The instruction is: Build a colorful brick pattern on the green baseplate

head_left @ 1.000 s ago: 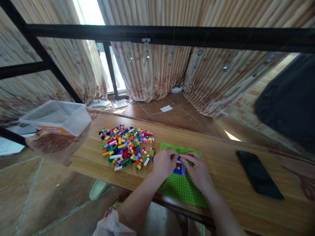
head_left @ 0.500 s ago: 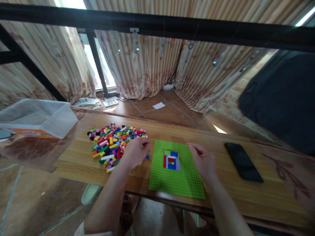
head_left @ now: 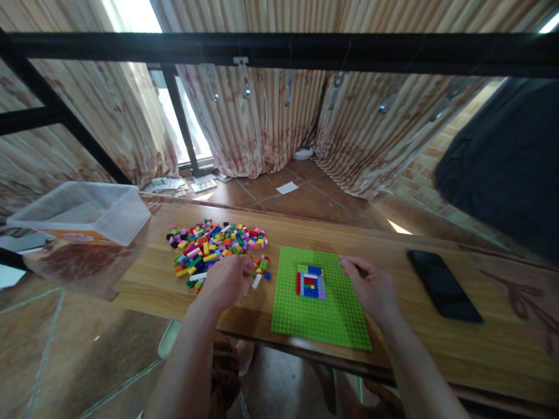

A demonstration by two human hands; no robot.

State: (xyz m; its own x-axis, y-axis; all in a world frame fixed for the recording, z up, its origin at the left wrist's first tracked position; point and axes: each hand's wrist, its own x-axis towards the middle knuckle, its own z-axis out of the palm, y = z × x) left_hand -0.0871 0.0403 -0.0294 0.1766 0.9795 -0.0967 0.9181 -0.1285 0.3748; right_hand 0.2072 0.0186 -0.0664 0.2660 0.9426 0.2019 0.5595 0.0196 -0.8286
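My left hand (head_left: 230, 280) is closed, its fingers curled down at the right side of a heap of coloured toy bricks (head_left: 207, 247). What those fingers hold, if anything, is hidden. A white brick (head_left: 257, 281) and a blue brick (head_left: 268, 276) lie just right of it. On the green baseplate (head_left: 321, 326) sits a small flat block of joined bricks (head_left: 311, 284) in red, blue, white and lilac. My right hand (head_left: 369, 285) hovers over the plate's right edge, with thumb and fingers curled together; I cannot make out anything in them.
A black phone (head_left: 444, 285) lies at the right of the wooden table (head_left: 152, 285). At the left end stands a clear plastic bin (head_left: 87, 212). A dark metal bar (head_left: 279, 51) crosses the view above, before striped curtains (head_left: 271, 128).
My left hand has drawn back leftward from the baseplate to the heap, uncovering the white brick and others. My right hand stays by the plate. The whole view has shifted slightly.
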